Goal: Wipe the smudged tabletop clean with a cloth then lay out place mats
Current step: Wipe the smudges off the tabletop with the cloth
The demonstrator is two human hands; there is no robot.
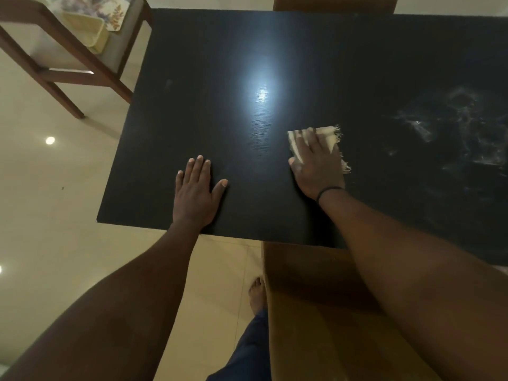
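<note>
My left hand lies flat with straight fingers on the shiny black tabletop near its front edge, and my right hand presses flat, fingers straight, on a small cream cloth with frayed edges a bit further in. To the right of the cloth I see white smudges on the dark top. Far off to the left, a flowery place mat lies on a brown wooden chair.
</note>
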